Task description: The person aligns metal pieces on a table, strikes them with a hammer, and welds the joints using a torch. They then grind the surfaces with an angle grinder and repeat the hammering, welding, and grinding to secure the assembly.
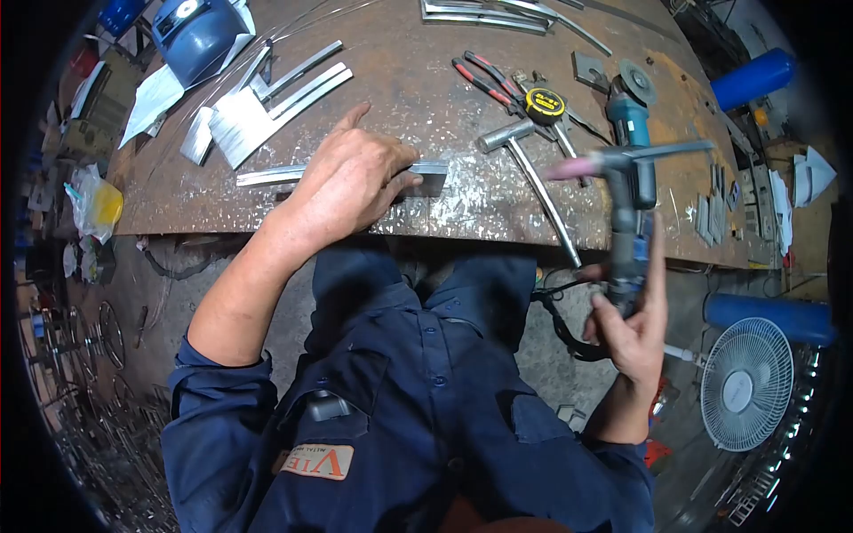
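My left hand (351, 178) rests at the front of the bench, fingers closed around a short metal bar (433, 178) lying near the edge. One finger sticks out away from the bar, and part of the bar is hidden under the palm. My right hand (635, 333) grips a TIG welding torch (624, 209) upright beyond the bench's front edge. Its pink nozzle (573, 169) points left over the bench, slightly blurred. Left of the nozzle lies a hammer (538, 191), its handle reaching past the edge.
On the rusty bench (400, 89) lie a tape measure (545, 105), red-handled pliers (484, 82), an angle grinder (631, 115) and welded metal pieces (244, 124). A blue welding helmet (197, 40) sits back left. A fan (745, 386) and blue cylinder (769, 318) stand at right.
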### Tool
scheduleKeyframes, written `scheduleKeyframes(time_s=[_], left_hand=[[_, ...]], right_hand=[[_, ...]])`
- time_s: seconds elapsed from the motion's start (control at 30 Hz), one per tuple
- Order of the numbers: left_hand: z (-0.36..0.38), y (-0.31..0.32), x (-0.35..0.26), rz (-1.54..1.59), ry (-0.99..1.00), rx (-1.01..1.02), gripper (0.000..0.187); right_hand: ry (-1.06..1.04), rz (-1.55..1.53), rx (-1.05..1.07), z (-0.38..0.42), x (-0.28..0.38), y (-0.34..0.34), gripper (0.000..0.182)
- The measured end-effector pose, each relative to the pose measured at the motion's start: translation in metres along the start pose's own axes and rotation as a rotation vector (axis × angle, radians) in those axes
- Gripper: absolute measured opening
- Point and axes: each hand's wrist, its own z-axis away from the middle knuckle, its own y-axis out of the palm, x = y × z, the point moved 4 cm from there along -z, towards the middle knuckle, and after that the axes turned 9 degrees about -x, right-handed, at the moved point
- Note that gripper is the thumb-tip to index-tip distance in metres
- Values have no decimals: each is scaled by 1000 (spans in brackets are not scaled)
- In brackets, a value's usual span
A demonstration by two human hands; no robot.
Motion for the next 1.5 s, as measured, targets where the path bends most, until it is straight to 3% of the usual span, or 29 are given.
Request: scheduleKeyframes(time_s=[0.03, 0.1, 0.23, 0.3, 0.43, 0.47, 1.43, 1.5], left_hand=[[0, 0, 0, -7, -2, -2, 26], [-1, 1, 1, -14, 0, -2, 26], [0, 1, 1, -9, 16, -33, 25], [0, 0, 1, -12, 12, -28, 25], [1, 1, 0, -32, 4, -26, 25], [1, 1, 0, -34, 7, -34, 25], [0, -1, 0, -20, 7, -49, 24], [0, 0, 0, -21, 9, -39, 24]], right_hand=[[36, 6, 61, -2, -1, 9, 105], [-189, 267, 84, -10, -16, 23, 95], [-369, 308, 149, -16, -20, 51, 88], [-595, 383, 72, -15, -15, 58, 86], [-569, 383, 33, -12, -21, 66, 86], [-700, 440, 1, -12, -14, 70, 88], [-705, 460, 28, -13, -16, 78, 90], [-595, 466, 111, -14, -20, 76, 87]])
